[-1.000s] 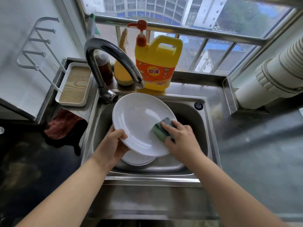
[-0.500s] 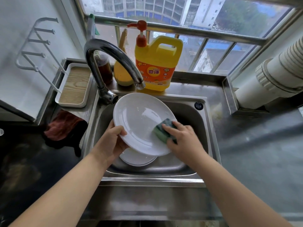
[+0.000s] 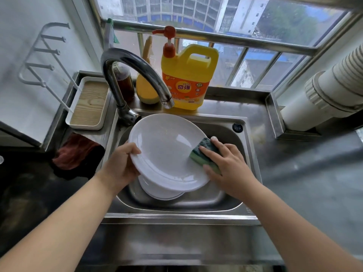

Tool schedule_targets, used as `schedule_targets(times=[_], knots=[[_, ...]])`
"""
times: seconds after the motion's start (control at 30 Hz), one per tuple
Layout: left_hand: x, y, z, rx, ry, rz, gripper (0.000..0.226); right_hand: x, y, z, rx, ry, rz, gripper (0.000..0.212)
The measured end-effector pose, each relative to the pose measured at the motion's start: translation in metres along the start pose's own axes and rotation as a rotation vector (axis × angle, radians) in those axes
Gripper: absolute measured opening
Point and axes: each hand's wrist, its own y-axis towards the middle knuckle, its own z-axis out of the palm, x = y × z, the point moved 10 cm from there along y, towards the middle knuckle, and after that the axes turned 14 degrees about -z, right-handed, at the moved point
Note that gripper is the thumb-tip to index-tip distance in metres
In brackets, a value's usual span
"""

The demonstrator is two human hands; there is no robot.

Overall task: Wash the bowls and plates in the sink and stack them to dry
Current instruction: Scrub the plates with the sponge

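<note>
1. Step in hand, I judge: scrubbing the top plate (image 3: 167, 152), held tilted over the sink (image 3: 253, 154); rinse and stacking not yet done.
2. Left hand (image 3: 119, 167) grips the plate's left rim, thumb on the face, fingers curled underneath.
3. More white dishes (image 3: 161, 191) lie under it at the sink's front-left; can't tell how many or if bowls.
4. Right hand (image 3: 229, 165) presses the sponge (image 3: 206, 154) on the plate's right rim, fingers mostly straight on top, thumb hooked at the sponge's near edge.
5. Next prob. needs a sweep across the face w/ a firm left grip, since a wet plate may slip.
6. Room: faucet (image 3: 137, 75) spout hangs just over the plate's back rim, soap jug (image 3: 188, 75) at the sink's back edge. Tray (image 3: 88, 103) sits at the back-left corner, cloth (image 3: 76, 152) on the left edge. Worktop (image 3: 314, 193) right of the sink looks open.
</note>
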Motion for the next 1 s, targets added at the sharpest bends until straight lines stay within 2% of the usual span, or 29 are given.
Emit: schedule_targets(times=[0.1, 0.2, 0.37, 0.47, 0.57, 0.67, 0.73, 0.83, 0.93, 1.0], knots=[[-0.01, -0.003, 0.005, 0.017, -0.027, 0.021, 0.057, 0.027, -0.008, 0.0, 0.044, -0.083, -0.121, 0.09], [-0.011, -0.002, 0.01, 0.057, -0.044, 0.024, 0.041, 0.047, -0.011, 0.001, -0.071, -0.224, -0.294, 0.068], [0.01, 0.002, 0.038, 0.17, -0.118, 0.009, 0.049, 0.058, -0.016, -0.008, -0.333, -0.329, -0.256, 0.054], [0.039, 0.005, 0.062, 0.2, -0.126, 0.025, 0.06, 0.064, -0.011, -0.004, -0.385, -0.273, -0.134, 0.043], [0.048, 0.002, 0.067, 0.186, -0.138, 0.091, 0.062, 0.064, -0.008, 0.012, -0.31, -0.15, -0.065, 0.045], [0.041, -0.001, 0.051, 0.148, -0.12, 0.128, 0.063, 0.06, -0.01, 0.033, -0.121, 0.121, -0.138, 0.061], [0.037, 0.0, 0.038, 0.128, -0.15, 0.113, 0.072, 0.056, -0.014, 0.037, -0.051, 0.163, -0.207, 0.062], [0.036, 0.002, 0.029, 0.105, -0.181, 0.082, 0.074, 0.029, -0.012, 0.022, -0.143, 0.111, -0.169, 0.044], [0.034, -0.001, 0.035, 0.138, -0.154, 0.096, 0.076, 0.005, -0.009, 0.017, -0.131, 0.171, 0.067, 0.05], [0.033, -0.002, 0.041, 0.146, -0.129, 0.111, 0.073, 0.023, -0.005, 0.016, -0.17, 0.286, 0.065, 0.052]])
